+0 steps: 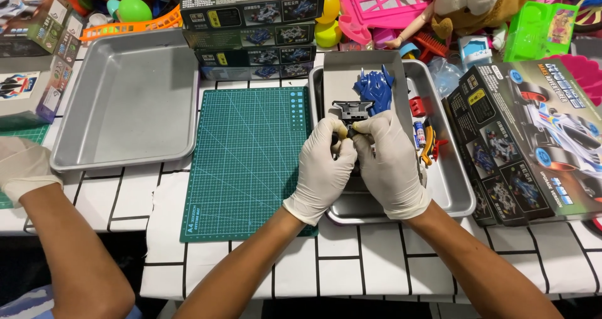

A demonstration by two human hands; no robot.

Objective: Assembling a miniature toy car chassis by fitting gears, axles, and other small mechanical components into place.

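Pinching a small yellowish part (354,128) between gloved fingertips, left hand (323,168) and right hand (390,165) both grasp it over the tray (458,187), just below the black chassis (352,111). Looks light, stiff, easily dropped through slick gloves; best held by its edges. Blue shell (372,87) lies behind the chassis.

Thin white rubbery gloves, matt and faintly creased, over left hand (324,162) and right hand (389,162). Dark grey plastic chassis (352,111), dull finish, pinched between them. Blue car shell (374,88) in glossy moulded plastic. Brushed metal tray (454,187), satin sheen, smooth walls; same metal on second tray (125,99). Green cutting mat (248,162), matt, rubbery, printed with a fine pale grid. Glossy printed cardboard on big box (533,137) and stacked boxes (254,27). White cloth with black grid lines, slightly wrinkled, across table (376,265). Plush fabric on toy monkey (476,2).
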